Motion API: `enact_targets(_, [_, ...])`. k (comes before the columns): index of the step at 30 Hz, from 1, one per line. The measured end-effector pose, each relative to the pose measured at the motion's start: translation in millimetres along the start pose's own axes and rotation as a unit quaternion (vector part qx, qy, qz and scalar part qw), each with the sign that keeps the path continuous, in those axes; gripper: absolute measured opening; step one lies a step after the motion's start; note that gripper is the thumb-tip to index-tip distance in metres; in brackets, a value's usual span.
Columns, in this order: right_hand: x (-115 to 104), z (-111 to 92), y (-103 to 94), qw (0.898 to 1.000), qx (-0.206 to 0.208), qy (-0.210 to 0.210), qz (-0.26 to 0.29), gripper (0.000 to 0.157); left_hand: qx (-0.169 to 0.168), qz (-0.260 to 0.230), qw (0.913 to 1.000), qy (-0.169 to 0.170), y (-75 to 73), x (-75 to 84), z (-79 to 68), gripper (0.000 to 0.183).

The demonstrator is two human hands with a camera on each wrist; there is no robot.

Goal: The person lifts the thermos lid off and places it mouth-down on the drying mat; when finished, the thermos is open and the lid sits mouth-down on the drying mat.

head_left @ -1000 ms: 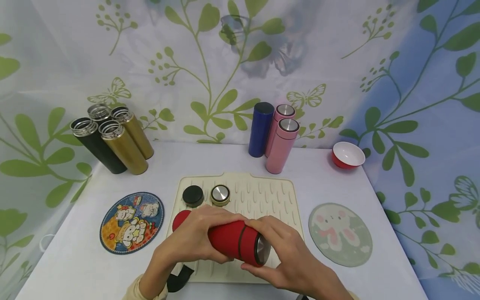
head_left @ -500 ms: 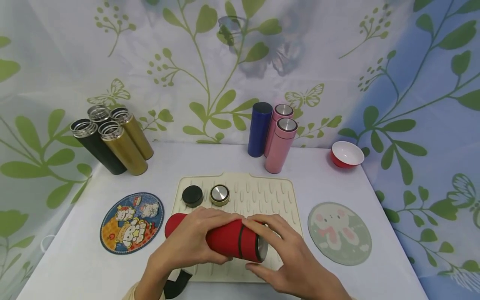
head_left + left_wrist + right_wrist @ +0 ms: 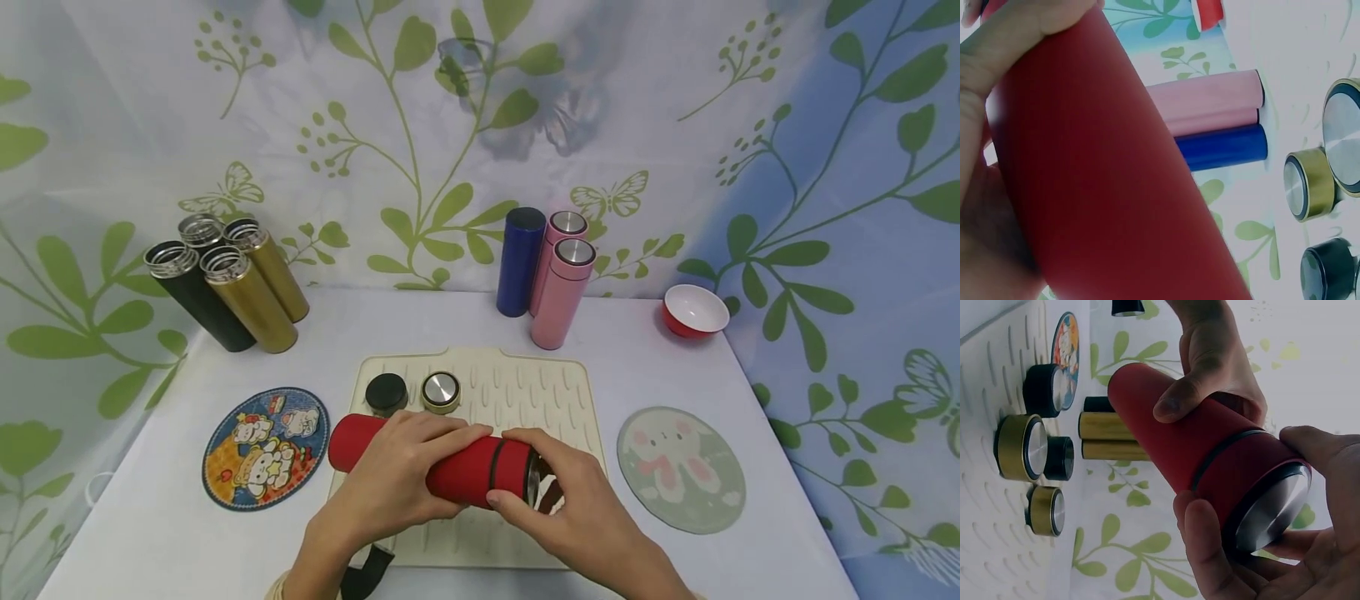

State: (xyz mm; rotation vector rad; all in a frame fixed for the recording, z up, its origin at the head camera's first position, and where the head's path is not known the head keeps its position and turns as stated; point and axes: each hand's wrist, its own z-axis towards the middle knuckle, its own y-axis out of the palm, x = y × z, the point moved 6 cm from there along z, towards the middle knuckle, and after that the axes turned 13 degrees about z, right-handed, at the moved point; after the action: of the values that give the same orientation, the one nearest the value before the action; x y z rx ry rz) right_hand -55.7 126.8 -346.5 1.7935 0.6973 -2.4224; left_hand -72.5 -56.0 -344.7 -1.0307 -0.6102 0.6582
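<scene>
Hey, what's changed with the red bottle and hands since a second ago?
The red bottle lies more level across the head view: its lid sits higher, its bottom end farther left. The right hand has shifted up slightly, its thumb now on the lid's side. The left hand still grips the bottle, the lid remains on, and the black lid and gold lid behind the hands haven't moved.

The flask (image 3: 1188, 444) is red, band (image 3: 1217, 452) seemingly black.
</scene>
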Motion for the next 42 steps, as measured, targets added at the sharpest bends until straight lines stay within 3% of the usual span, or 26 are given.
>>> enact_targets(5, [-6, -2, 1.3, 0.996, -0.007, -0.081, -0.031, 0.054, -0.009, 0.004, 1.0000, 0.000, -0.3, -0.4, 0.3, 0.078])
enact_targets(10, [-17, -4, 5.5, 0.979, -0.014, -0.189, -0.079, 0.066, -0.023, -0.014, 0.9995, -0.015, -0.4, -4.1, -1.4, 0.081])
enact_targets(15, [-29, -5, 5.8, 0.959, 0.005, -0.272, -0.084, 0.057, -0.008, -0.042, 0.9989, -0.020, -3.1, -5.1, -1.6, 0.079])
enact_targets(17, [-32, -4, 4.8, 0.955, 0.010, -0.284, -0.084, 0.057, 0.001, -0.045, 0.9988, -0.019, -4.6, -4.9, -1.4, 0.079])
enact_targets(20, [-29, -2, 2.7, 0.970, 0.008, -0.234, -0.069, 0.069, 0.013, -0.035, 0.9991, -0.018, -6.9, -4.7, -1.1, 0.079])
enact_targets(23, [-16, 2, -0.4, 0.993, 0.020, -0.110, -0.041, 0.081, 0.018, -0.023, 0.9994, -0.019, -7.2, -3.6, -1.1, 0.078])
enact_targets(25, [-6, 2, -1.1, 0.999, 0.030, -0.027, -0.020, 0.072, 0.019, -0.022, 0.9994, -0.018, -6.7, -2.0, -0.6, 0.078])
enact_targets(28, [2, 1, -1.1, 0.998, 0.047, 0.038, 0.002, 0.048, 0.018, -0.023, 0.9995, -0.010, -5.4, 1.1, 0.9, 0.077])
enact_targets(30, [3, 1, -0.4, 0.997, 0.052, 0.049, 0.009, 0.035, 0.018, -0.022, 0.9996, -0.006, -5.1, 2.2, 2.0, 0.077])
enact_targets(33, [1, 1, 0.3, 0.997, 0.056, 0.044, 0.018, 0.032, 0.018, -0.016, 0.9997, -0.006, -5.3, 2.0, 2.2, 0.077])
enact_targets(37, [-2, 1, 1.3, 0.998, 0.047, 0.026, 0.023, 0.042, 0.015, -0.006, 0.9998, -0.007, -4.8, 0.7, 0.6, 0.078])
enact_targets(42, [-10, 1, 2.3, 0.999, 0.025, -0.039, -0.019, 0.057, 0.008, -0.002, 0.9999, -0.012, -2.7, -1.8, -1.0, 0.079])
